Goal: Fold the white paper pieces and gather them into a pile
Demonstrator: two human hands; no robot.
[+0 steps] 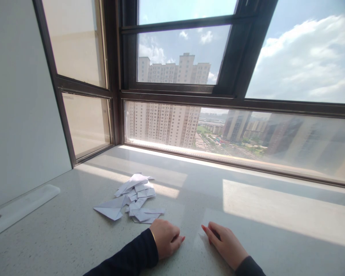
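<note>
Your left hand (166, 238) rests curled on the bench (247, 214), holding nothing; your right hand (225, 242) lies loosely open beside it, also holding nothing. The folded papers (133, 199) sit in a loose heap just beyond your left hand, untouched. This looks like a pause between folds; reaching forward-left for one sheet would need a light pinch.
</note>
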